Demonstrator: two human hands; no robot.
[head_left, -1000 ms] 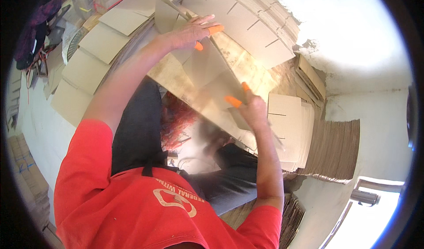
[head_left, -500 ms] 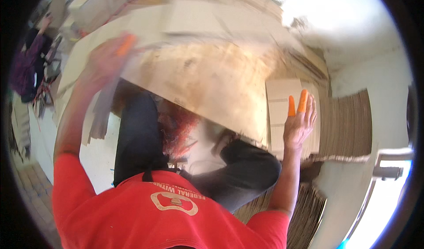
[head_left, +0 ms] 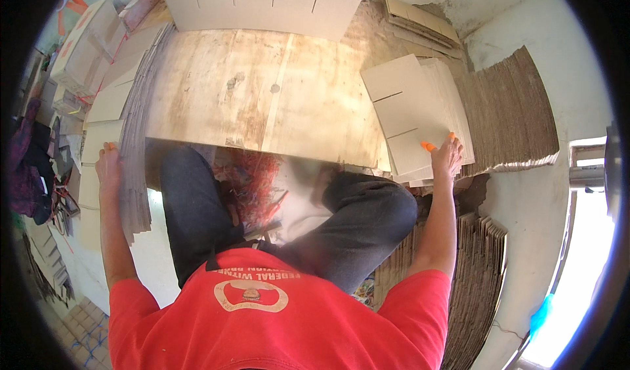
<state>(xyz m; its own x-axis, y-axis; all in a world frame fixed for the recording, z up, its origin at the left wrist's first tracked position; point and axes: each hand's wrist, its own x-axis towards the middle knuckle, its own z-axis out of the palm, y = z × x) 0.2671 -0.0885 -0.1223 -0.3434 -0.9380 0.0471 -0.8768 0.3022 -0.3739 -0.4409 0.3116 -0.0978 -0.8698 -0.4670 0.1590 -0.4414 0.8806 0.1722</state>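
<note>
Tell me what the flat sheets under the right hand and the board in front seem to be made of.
The flat sheets look like matte tan cardboard, slotted for folding. The board seems to be bare plywood: pale, stained, with visible grain. The right hand rests on the sheets.

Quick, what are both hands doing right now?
Left hand: resting on the cardboard stack, grip unclear.
Right hand: open, flat on the cardboard sheets.
</note>
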